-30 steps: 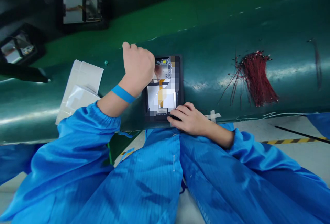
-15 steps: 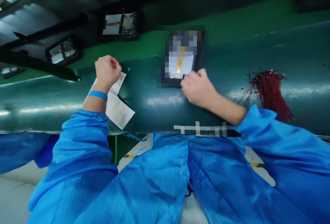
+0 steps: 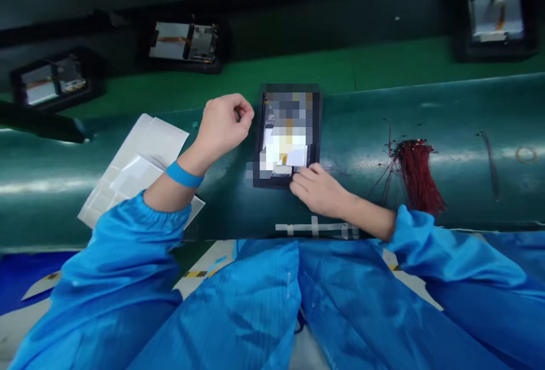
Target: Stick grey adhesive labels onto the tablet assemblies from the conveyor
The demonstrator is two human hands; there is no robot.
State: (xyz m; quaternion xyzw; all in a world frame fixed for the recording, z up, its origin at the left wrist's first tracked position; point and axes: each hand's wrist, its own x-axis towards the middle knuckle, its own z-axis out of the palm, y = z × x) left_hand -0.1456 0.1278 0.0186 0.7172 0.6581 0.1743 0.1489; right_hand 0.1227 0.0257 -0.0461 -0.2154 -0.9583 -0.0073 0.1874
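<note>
An opened electronic device (image 3: 315,131) in a black frame lies in front of me, with a silvery plate and an orange ribbon; much of it is pixelated. My left hand (image 3: 227,123), a blue band at its wrist, hangs just left of the device. Its thumb and fingertips are pinched together, and anything between them is too small to make out. At the device's lower right corner is my right hand (image 3: 319,191), fingers curled closed against the edge. What those fingers grip is hidden.
White sheets (image 3: 140,154) lie under my left forearm. To the right sits a bundle of dark red wires (image 3: 419,177), with a loose wire (image 3: 491,165) beyond. Similar opened devices stand on the green strip behind: one device (image 3: 183,43) left, another device (image 3: 496,15) right. Tape strips (image 3: 315,227) mark the front edge.
My left hand has moved right, from over the white sheets to beside the device. My right hand stays at the device's lower right corner. The camera view has shifted.
</note>
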